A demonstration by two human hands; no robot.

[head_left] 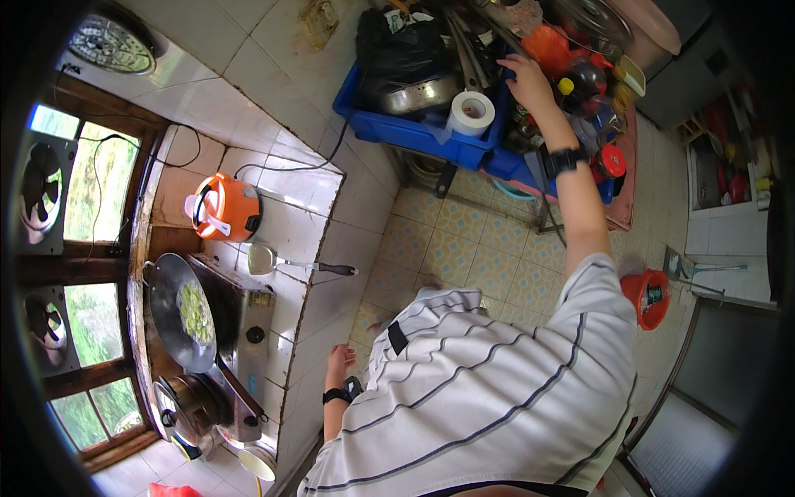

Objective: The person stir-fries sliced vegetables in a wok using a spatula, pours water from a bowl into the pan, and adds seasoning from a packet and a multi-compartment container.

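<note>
My right hand [528, 81] reaches over the crates at the top, fingers apart, near the long handles [469, 56] of kitchen utensils and an orange-red plastic bag [546, 48]. No object shows in it. Beneath that arm, a blue plastic crate [422, 138] holds a black plastic bag [397, 53], a metal pan [422, 94] and a white roll [471, 113]. My left hand [340, 360] hangs beside the counter edge, its fingers loosely bent and nothing visible in it. Left of it, a wok [166, 310] with green food [197, 314] stands on a gas stove [254, 366].
A spatula [298, 266] lies on the tiled counter near an orange rice cooker [230, 208]. A lidded pot [192, 410] stands by the wok, whose handle [242, 391] points towards the counter edge. Several bottles [584, 77] crowd my right forearm. A red bucket [647, 314] sits on the floor.
</note>
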